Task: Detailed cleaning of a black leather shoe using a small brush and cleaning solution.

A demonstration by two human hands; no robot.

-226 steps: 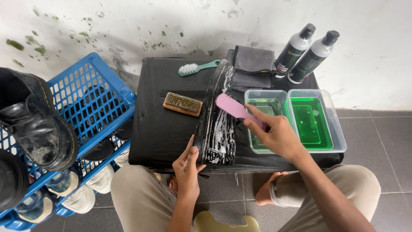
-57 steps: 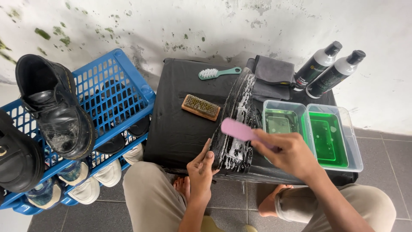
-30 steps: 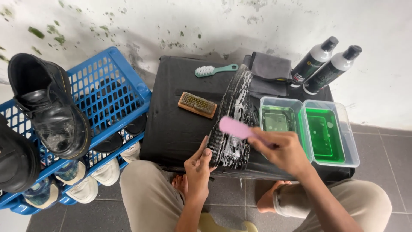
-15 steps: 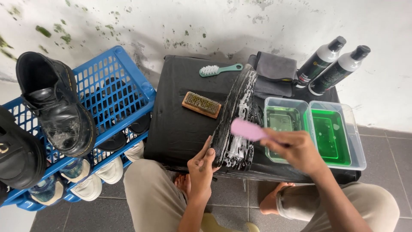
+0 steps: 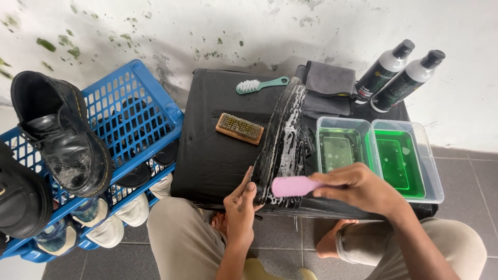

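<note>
Left hand: fingers pressed flat against the near edge of the sole, steadying it; they grip nothing else.
Right hand: fingers curled tight round the handle of the pink brush; the brush head lies on the sole's near end, just right of the left fingertips.
Sole: a long black ridged piece, lying on the black worktop, running away from the fingers toward the wall; white foam covers most of its length.
Progress: judging by the foam, lathering looks well along; the suds are not yet rinsed or wiped off, so that part seems left.
Beyond the right fingers: two clear tubs of green liquid, side by side; two bottles with black caps behind them; a grey cloth folded at the sole's far end.
Beyond the left fingers: a wooden brush and a teal brush, both lying untouched.
Far left of the fingers: a blue crate with black boots on it, pale shoes beneath; whether these are cleaned I cannot tell.
</note>
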